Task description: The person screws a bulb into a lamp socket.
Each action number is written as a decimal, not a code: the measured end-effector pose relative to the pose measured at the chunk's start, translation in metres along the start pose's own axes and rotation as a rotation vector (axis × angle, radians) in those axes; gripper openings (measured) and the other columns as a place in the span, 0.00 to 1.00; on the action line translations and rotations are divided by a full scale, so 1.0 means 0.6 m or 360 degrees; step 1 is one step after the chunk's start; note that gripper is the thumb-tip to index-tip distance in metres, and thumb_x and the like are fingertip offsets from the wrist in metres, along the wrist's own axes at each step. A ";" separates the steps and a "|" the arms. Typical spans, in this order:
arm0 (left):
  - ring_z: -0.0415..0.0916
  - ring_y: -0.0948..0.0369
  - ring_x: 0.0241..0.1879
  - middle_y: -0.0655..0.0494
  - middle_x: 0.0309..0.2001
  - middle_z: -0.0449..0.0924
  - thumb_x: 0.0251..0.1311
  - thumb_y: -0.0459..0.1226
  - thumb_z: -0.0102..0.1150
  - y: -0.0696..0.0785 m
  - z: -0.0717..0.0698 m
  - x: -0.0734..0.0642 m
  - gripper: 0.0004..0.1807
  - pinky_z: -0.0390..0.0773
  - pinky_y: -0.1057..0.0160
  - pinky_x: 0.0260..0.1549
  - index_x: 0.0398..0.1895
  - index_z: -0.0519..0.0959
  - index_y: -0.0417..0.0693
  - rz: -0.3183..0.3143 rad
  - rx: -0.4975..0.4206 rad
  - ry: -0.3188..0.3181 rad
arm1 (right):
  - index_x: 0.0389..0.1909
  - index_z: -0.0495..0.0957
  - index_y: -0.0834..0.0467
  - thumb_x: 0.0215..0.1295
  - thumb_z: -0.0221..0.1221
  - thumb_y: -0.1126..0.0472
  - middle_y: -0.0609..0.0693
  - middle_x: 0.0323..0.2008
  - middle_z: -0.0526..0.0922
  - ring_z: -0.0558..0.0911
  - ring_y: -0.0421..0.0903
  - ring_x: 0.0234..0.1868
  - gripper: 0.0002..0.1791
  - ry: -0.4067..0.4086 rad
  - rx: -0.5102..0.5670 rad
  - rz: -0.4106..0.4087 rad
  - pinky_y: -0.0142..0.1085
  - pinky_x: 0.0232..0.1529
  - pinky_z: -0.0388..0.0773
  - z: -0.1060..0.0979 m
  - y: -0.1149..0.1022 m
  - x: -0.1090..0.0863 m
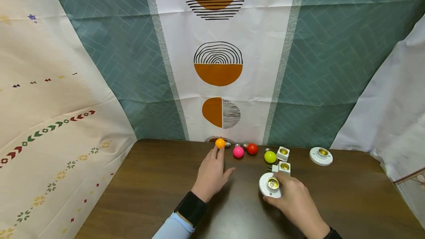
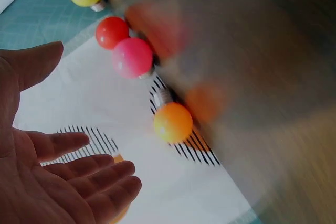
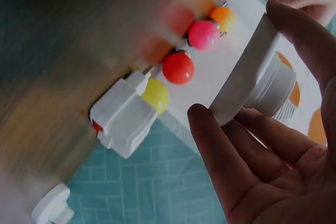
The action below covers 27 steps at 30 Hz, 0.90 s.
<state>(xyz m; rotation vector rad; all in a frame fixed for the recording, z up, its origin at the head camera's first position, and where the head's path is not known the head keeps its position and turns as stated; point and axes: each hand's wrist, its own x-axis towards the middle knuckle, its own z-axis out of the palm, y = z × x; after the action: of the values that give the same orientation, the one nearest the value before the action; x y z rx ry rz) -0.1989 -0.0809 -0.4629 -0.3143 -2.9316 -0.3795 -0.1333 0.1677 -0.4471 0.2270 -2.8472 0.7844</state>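
Note:
My right hand [image 1: 295, 198] grips a round white lamp holder [image 1: 266, 185] by its rim, thumb on one side and fingers on the other. In the right wrist view the holder's flat base [image 3: 244, 77] stands tilted, lifted off the table. My left hand [image 1: 210, 174] reaches out over the table with fingers extended, fingertips near an orange light bulb [image 1: 220, 143]. The left wrist view shows a gap between those fingers and the orange bulb [image 2: 173, 123]. Right of it lie a pink bulb [image 1: 238, 152], a red bulb [image 1: 252, 149] and a yellow-green bulb [image 1: 270, 157].
Two square white sockets, a rear one [image 1: 283, 153] and a front one [image 1: 284, 168] with metal prongs beside it, stand by the yellow-green bulb. A second round lamp holder [image 1: 321, 156] sits at the back right. Patterned cloth [image 1: 142, 65] hangs behind the wooden table [image 1: 142, 191].

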 end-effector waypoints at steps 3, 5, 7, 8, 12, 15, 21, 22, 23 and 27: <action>0.65 0.49 0.63 0.43 0.68 0.60 0.53 0.59 0.59 0.021 0.010 0.018 0.46 0.69 0.52 0.60 0.70 0.56 0.47 0.0022 -0.0030 -0.0017 | 0.48 0.79 0.61 0.30 0.76 0.48 0.54 0.44 0.83 0.81 0.52 0.44 0.39 -0.0017 -0.0023 0.0001 0.49 0.44 0.77 0.003 0.003 -0.002; 0.65 0.49 0.63 0.44 0.68 0.58 0.52 0.59 0.59 0.035 0.017 0.026 0.47 0.70 0.51 0.59 0.71 0.54 0.49 0.0023 -0.0056 -0.0026 | 0.49 0.78 0.62 0.31 0.76 0.48 0.55 0.44 0.83 0.81 0.53 0.44 0.40 -0.0039 -0.0037 0.0012 0.50 0.44 0.77 0.004 0.005 -0.004; 0.65 0.48 0.63 0.44 0.69 0.56 0.52 0.59 0.60 0.048 0.025 0.032 0.48 0.72 0.50 0.58 0.72 0.52 0.51 0.0024 -0.0087 -0.0037 | 0.50 0.78 0.62 0.31 0.76 0.47 0.56 0.45 0.83 0.81 0.54 0.45 0.40 -0.0058 -0.0056 0.0024 0.51 0.45 0.76 0.005 0.007 -0.004; 0.64 0.48 0.63 0.44 0.70 0.55 0.51 0.59 0.61 0.053 0.029 0.035 0.49 0.72 0.49 0.57 0.72 0.51 0.52 0.0019 -0.0105 -0.0049 | 0.50 0.78 0.62 0.31 0.76 0.47 0.57 0.45 0.83 0.81 0.54 0.46 0.41 -0.0064 -0.0061 0.0032 0.51 0.46 0.76 0.006 0.008 -0.004; 0.61 0.47 0.65 0.44 0.71 0.53 0.50 0.58 0.62 0.066 0.046 0.048 0.48 0.72 0.47 0.56 0.71 0.53 0.53 0.0019 -0.0133 -0.0073 | 0.50 0.77 0.63 0.31 0.76 0.48 0.57 0.47 0.82 0.80 0.54 0.48 0.41 -0.0093 -0.0064 0.0036 0.51 0.48 0.76 0.012 0.005 -0.002; 0.60 0.46 0.66 0.44 0.70 0.53 0.49 0.59 0.63 0.069 0.055 0.058 0.48 0.71 0.47 0.57 0.71 0.54 0.54 0.0029 -0.0089 -0.0086 | 0.51 0.77 0.62 0.31 0.76 0.48 0.57 0.48 0.82 0.80 0.54 0.50 0.41 -0.0091 -0.0051 0.0010 0.51 0.49 0.75 0.017 0.001 0.001; 0.59 0.45 0.67 0.44 0.71 0.53 0.51 0.60 0.61 0.067 0.068 0.072 0.45 0.69 0.47 0.59 0.71 0.55 0.60 0.0056 0.0015 -0.0144 | 0.50 0.77 0.61 0.31 0.76 0.48 0.56 0.49 0.82 0.79 0.54 0.51 0.41 -0.0052 -0.0047 -0.0035 0.51 0.50 0.75 0.027 -0.003 0.006; 0.59 0.44 0.67 0.44 0.71 0.53 0.51 0.59 0.60 0.067 0.071 0.073 0.45 0.69 0.46 0.59 0.71 0.55 0.61 0.0058 0.0015 -0.0156 | 0.50 0.78 0.61 0.31 0.76 0.48 0.56 0.49 0.82 0.79 0.54 0.51 0.41 -0.0046 -0.0051 -0.0035 0.50 0.50 0.76 0.027 -0.003 0.006; 0.59 0.44 0.67 0.44 0.71 0.52 0.52 0.59 0.60 0.067 0.074 0.074 0.44 0.69 0.46 0.59 0.71 0.55 0.62 0.0057 0.0008 -0.0169 | 0.50 0.78 0.61 0.31 0.76 0.48 0.56 0.49 0.82 0.79 0.54 0.51 0.41 -0.0043 -0.0056 -0.0033 0.50 0.49 0.76 0.027 -0.002 0.006; 0.59 0.45 0.67 0.45 0.72 0.52 0.53 0.57 0.61 0.064 0.083 0.073 0.43 0.71 0.45 0.56 0.71 0.55 0.63 0.0037 0.0001 -0.0229 | 0.49 0.78 0.60 0.30 0.77 0.48 0.57 0.48 0.82 0.80 0.54 0.50 0.40 -0.0049 -0.0063 -0.0030 0.50 0.48 0.76 0.026 -0.001 0.008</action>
<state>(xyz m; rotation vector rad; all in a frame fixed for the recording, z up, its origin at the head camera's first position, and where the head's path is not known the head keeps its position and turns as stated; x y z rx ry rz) -0.2395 -0.0232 -0.4932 -0.3912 -3.0650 -0.3669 -0.1399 0.1584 -0.4588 0.2625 -2.8815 0.7267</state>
